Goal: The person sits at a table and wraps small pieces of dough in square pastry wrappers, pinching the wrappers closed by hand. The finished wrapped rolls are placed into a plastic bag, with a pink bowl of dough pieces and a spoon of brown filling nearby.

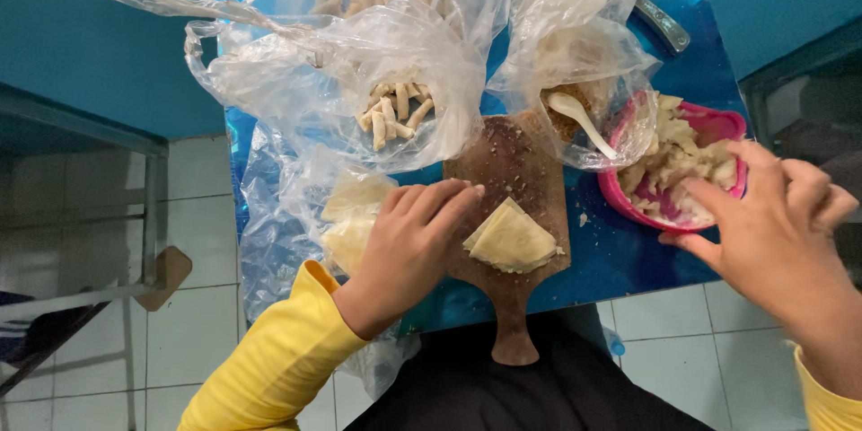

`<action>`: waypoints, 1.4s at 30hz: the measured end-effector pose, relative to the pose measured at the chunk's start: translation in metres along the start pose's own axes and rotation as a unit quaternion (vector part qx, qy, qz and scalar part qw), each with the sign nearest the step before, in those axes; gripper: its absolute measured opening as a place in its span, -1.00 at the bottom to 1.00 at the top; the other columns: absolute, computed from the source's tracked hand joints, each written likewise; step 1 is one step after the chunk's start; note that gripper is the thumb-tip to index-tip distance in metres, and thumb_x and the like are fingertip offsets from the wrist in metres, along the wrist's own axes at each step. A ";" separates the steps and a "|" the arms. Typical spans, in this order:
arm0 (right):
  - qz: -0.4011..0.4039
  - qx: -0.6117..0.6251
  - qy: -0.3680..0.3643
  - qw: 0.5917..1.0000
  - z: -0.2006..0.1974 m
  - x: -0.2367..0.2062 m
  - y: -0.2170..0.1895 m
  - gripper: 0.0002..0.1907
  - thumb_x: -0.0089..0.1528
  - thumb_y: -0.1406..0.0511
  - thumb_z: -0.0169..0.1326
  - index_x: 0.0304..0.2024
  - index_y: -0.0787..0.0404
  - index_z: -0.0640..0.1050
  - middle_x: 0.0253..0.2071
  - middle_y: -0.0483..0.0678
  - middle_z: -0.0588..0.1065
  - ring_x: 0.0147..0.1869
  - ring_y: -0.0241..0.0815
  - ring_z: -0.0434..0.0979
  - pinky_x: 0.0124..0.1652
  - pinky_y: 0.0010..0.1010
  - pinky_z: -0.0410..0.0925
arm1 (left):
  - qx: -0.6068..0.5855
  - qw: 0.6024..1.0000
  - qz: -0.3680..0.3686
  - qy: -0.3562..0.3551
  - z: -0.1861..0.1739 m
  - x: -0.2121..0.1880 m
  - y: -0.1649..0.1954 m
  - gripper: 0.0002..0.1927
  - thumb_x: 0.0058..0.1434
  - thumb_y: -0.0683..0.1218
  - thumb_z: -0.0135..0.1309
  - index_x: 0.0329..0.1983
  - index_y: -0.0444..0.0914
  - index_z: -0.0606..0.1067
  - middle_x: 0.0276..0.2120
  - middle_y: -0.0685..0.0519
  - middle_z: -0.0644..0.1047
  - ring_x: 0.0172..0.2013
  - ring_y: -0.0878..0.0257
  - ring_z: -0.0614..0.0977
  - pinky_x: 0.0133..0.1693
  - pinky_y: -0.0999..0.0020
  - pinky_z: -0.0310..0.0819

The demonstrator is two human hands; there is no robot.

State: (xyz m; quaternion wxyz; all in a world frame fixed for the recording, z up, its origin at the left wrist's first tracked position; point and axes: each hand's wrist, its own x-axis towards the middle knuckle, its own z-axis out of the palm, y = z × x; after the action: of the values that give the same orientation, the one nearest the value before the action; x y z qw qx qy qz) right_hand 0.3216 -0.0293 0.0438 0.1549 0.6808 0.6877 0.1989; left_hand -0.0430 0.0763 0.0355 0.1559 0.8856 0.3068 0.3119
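Observation:
A folded pale dough wrapper [512,238] lies on a brown wooden paddle board [516,166] on a small blue table [620,256]. My left hand [409,247] rests flat on the board's left edge, fingertips just touching the wrapper and holding nothing. At the front rim of a pink bowl [718,126] heaped with pale shredded filling [673,162], my right hand [777,229] hovers with its fingers apart and empty. Both sleeves are yellow.
A clear bag with rolled dough sticks [395,112] sits behind the board. Another bag holds crumbs and a white spoon [584,121]. A stack of wrappers in plastic [355,211] lies by my left hand. White tiled floor and a grey metal frame [148,206] lie left.

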 end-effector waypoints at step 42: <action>0.004 0.316 0.032 0.948 0.030 -0.008 0.003 -0.59 -0.07 0.08 0.37 -0.18 -0.06 0.60 0.15 -0.22 0.39 0.21 -0.10 0.21 0.16 -0.18 0.07 | 0.015 0.997 0.049 -0.061 0.017 -0.012 -0.001 -0.61 0.20 -0.17 0.11 0.12 -0.24 0.48 -0.07 0.04 0.52 -0.06 0.11 0.55 0.02 0.17 0.35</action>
State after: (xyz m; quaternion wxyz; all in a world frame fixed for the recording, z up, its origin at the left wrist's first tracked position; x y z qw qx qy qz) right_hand 0.3395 -0.0356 0.0183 -0.0908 0.6906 0.7174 -0.0060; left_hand -0.0399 0.0681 0.0166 0.1455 0.9192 0.2572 0.2604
